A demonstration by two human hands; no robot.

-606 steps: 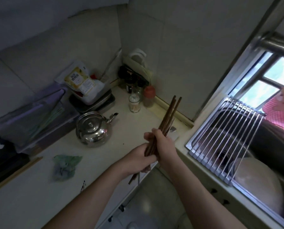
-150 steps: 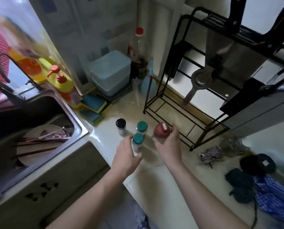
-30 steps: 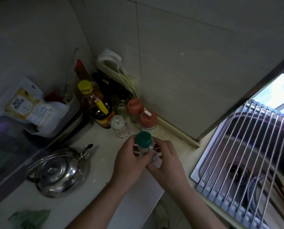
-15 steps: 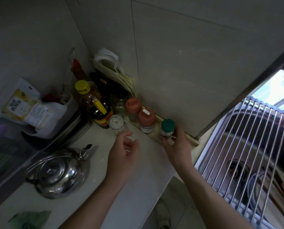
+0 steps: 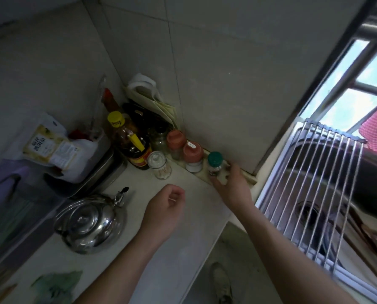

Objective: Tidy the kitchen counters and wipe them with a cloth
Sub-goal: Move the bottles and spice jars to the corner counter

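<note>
At ledge [image 5: 250,183], right hand [image 5: 231,188] holds green-capped jar [image 5: 214,163]; left hand [image 5: 163,213] loosely curled.

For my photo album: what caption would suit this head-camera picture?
Right hand at a green-capped jar beside two red-capped jars by the wall; left hand loosely curled over the counter.

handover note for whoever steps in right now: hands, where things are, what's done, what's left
Left hand: empty, loosely curled above the counter.
Right hand: fingers at the base of the green-capped jar; grip unclear.
The jar stands upright by the wall, beside two red-capped jars.
Done: jars lined up along the wall.
Left: kettle and green crumpled cloth sit on the counter; no wiping under way.
</note>
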